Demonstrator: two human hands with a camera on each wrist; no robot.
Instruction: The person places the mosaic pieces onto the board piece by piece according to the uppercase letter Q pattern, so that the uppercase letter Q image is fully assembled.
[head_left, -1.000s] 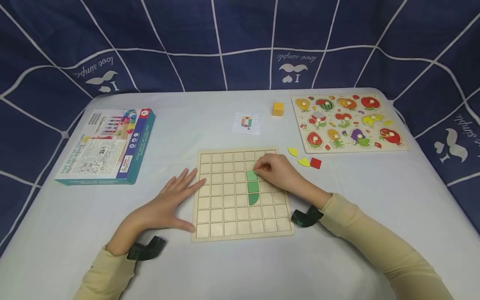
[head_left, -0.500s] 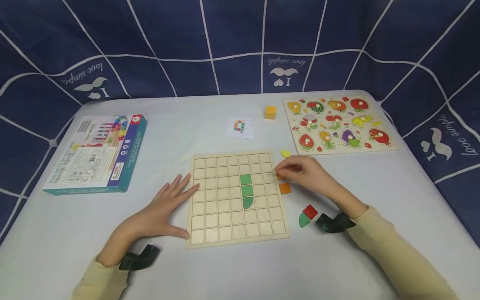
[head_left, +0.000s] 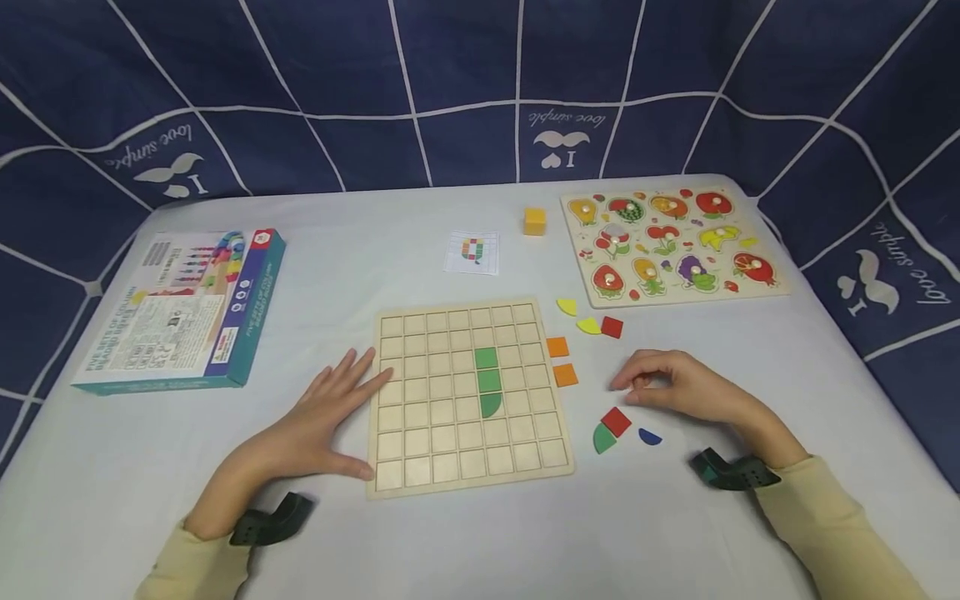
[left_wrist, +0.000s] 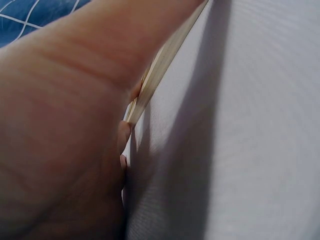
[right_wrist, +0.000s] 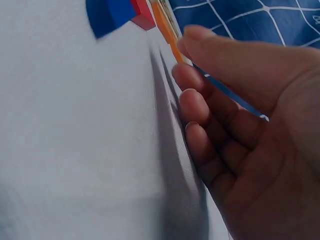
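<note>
Grid board (head_left: 445, 437) on the worktop (head_left: 450, 542): green pieces (head_left: 489, 381) still three.
We note the right hand (head_left: 686, 387) drawn back from the board's right edge, uncovering two orange tiles (head_left: 566, 375); the grid gains nothing. That hand is loosely curled, apparently empty; the left hand (head_left: 303, 429), spread wide, touches the board's left edge. The orange tiles lie between right hand and board; further out we record a printed card (head_left: 472, 252) and a fruit puzzle (head_left: 675, 283).

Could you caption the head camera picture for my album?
Left hand touching a wooden grid board with three green pieces in place; right hand near loose coloured pieces.
</note>
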